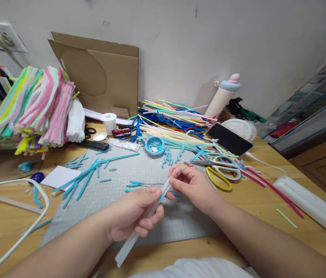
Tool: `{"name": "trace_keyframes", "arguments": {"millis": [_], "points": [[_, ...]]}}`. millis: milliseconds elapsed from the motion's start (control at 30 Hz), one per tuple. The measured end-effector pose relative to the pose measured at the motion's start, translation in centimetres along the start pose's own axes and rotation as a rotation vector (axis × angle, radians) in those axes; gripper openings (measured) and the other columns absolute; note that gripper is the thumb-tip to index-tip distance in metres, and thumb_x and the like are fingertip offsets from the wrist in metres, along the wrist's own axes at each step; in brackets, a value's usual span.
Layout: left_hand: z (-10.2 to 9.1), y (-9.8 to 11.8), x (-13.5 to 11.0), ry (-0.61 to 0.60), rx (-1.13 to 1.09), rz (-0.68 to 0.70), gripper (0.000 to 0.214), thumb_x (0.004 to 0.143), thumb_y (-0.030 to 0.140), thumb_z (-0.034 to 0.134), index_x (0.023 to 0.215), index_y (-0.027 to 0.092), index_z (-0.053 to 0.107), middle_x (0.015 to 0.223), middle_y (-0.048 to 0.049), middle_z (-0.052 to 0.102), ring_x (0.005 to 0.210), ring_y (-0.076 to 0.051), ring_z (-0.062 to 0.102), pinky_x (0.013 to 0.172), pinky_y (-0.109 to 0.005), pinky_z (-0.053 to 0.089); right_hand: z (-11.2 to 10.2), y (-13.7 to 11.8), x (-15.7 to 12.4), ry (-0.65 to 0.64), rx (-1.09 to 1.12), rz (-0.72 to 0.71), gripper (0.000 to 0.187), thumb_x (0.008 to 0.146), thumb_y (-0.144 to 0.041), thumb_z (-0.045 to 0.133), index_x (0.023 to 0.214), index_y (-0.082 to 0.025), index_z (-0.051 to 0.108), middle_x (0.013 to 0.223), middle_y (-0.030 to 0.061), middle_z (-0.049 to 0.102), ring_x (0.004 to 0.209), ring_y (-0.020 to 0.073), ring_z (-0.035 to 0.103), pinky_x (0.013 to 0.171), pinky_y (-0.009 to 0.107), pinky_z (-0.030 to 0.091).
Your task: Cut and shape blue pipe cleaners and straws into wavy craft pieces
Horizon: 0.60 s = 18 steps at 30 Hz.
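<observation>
My left hand (139, 212) is closed around a long, narrow, translucent white strip (128, 247), which slants from lower left to upper right. Some light blue shows along the strip between my hands. At its upper end, my right hand (193, 187) pinches with thumb and fingers; a thin dark tip sticks out there, too fine to name. Beneath my hands lies a grey cutting mat (99, 224). Several blue-tipped wire pieces (135, 184) rest on it just beyond my left hand. Farther back sit a round blue fuzzy piece (155, 146) and curled blue pipe cleaners (168, 156).
Cut blue pipe cleaners (87, 175) lie at left near a white card (61, 177). Scissors (220, 170), a phone (229, 139) and a power strip (310, 204) are at right. Behind are pipe cleaner bundles (41, 108), cardboard (116, 73) and a bottle (220, 96).
</observation>
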<state>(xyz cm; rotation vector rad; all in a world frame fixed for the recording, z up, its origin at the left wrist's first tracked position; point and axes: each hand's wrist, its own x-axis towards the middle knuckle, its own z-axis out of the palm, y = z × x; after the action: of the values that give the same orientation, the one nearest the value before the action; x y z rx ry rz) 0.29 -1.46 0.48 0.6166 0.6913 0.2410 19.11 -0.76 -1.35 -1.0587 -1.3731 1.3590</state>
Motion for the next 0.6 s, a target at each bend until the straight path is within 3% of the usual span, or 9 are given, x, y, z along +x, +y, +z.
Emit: {"name": "trace_keyframes", "arguments": {"millis": [200,367,600], "points": [[0.33,-0.11,0.07,0.139,0.062,0.071,0.034,0.088,0.042,0.039,0.094,0.013,0.058,0.060,0.0033,0.044,0.040,-0.003,0.017,0.038,-0.018,0.009,-0.24,0.33,0.33,0.006,-0.028,-0.011,0.016,0.074,-0.033,0.064,0.071,-0.019,0.056,0.083,0.0015,0.050,0.061,0.0103,0.044,0.054,0.024,0.037],[0.76,-0.24,0.13,0.160,0.146,0.059,0.033,0.086,0.044,0.043,0.093,0.015,0.057,0.058,0.0050,0.042,0.040,-0.002,0.017,0.038,-0.019,0.009,-0.19,0.71,0.34,0.012,-0.115,-0.094,0.011,0.076,-0.028,0.062,0.071,-0.019,0.056,0.079,0.0020,0.052,0.078,0.0155,0.049,0.070,0.028,0.039],[0.65,-0.52,0.25,0.213,0.240,0.072,0.026,0.086,0.039,0.043,0.084,0.016,0.055,0.054,0.0067,0.037,0.038,-0.003,0.018,0.036,-0.020,0.009,-0.14,0.36,0.13,0.009,-0.170,-0.133,0.011,0.078,-0.027,0.061,0.070,-0.020,0.055,0.080,0.0026,0.051,0.082,0.0171,0.050,0.076,0.031,0.039]]}}
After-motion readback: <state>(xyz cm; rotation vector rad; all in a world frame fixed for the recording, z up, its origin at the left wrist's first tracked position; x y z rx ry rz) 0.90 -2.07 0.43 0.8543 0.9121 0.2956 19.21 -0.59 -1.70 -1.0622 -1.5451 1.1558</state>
